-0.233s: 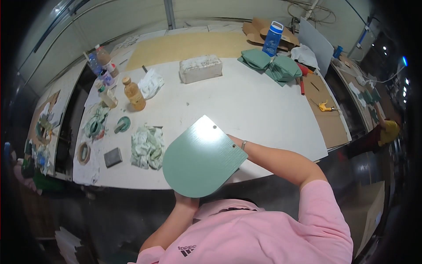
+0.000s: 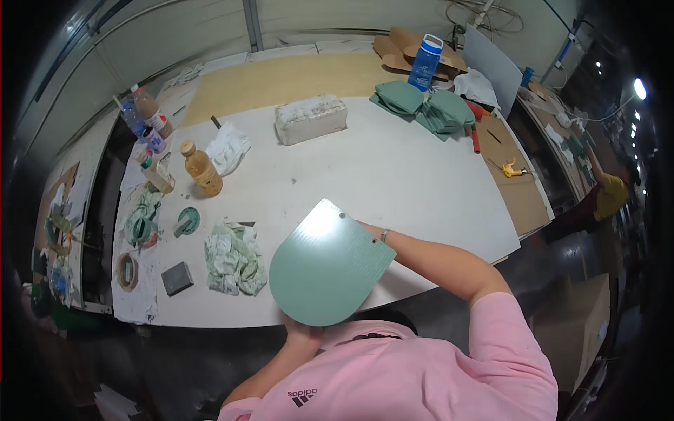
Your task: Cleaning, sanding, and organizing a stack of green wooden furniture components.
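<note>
A flat green panel (image 2: 326,270), rounded at one end and square at the other with two small holes near that straight edge, is held tilted over the table's front edge. My left hand (image 2: 305,332) grips its rounded lower end from underneath. Behind the square end, my right hand (image 2: 366,226) holds the other side; the panel hides most of the fingers of both hands. Left of the panel, a crumpled green-stained cloth (image 2: 235,259) lies on the white table (image 2: 414,182), with a dark grey block (image 2: 177,278) beside it.
Bottles, including an amber one (image 2: 202,168), stand at the left with a white rag (image 2: 228,149) and a round green lid (image 2: 186,222). A whitish block (image 2: 311,119) sits farther back. Stacked green panels (image 2: 446,112) and a blue bottle (image 2: 425,62) are at the back right.
The view has shifted, so the table's front and left things sit lower in the picture. The green panel stays in both hands, its position over the table slightly changed.
</note>
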`<state>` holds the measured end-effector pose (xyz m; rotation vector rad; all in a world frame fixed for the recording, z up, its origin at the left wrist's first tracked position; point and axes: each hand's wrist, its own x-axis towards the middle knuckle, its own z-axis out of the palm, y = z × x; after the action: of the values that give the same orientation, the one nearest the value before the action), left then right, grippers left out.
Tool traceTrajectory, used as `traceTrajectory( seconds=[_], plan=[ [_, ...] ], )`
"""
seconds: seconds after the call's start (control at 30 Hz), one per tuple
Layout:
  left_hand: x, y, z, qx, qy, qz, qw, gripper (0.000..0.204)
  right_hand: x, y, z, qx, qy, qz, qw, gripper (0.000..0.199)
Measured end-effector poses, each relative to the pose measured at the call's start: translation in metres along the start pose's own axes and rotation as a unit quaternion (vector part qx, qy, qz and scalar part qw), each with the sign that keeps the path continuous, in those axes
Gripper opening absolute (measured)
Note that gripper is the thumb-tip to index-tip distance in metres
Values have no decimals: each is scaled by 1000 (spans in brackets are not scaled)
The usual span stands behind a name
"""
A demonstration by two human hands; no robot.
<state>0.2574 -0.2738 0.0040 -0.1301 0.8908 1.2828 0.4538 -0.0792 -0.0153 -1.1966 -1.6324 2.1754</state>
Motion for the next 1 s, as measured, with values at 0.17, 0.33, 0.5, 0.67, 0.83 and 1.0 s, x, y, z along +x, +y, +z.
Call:
traceTrajectory(
  seconds=[0.17,0.33,0.5,0.67,0.83,1.0],
  plan=[
    [9,6,-22,-10,-26,-12,1000,34,11,-34,2,-2,17,60,998,50],
    [0,13,-4,-6,56,-55,997,35,41,-39,-14,-91,-41,61,993,44],
    [-17,-2,-17,-78,2,-51,996,37,50,-93,13,-232,-168,96,953,46],
    [-34,-8,3,-212,25,-37,976,41,75,-104,17,-372,-290,-15,881,52],
    [-16,-31,-27,-39,74,-3,996,42,95,-92,28,-335,-260,64,904,52],
    [-3,-33,-28,-46,83,12,995,44,92,-104,6,-316,-239,66,916,55]
  ],
)
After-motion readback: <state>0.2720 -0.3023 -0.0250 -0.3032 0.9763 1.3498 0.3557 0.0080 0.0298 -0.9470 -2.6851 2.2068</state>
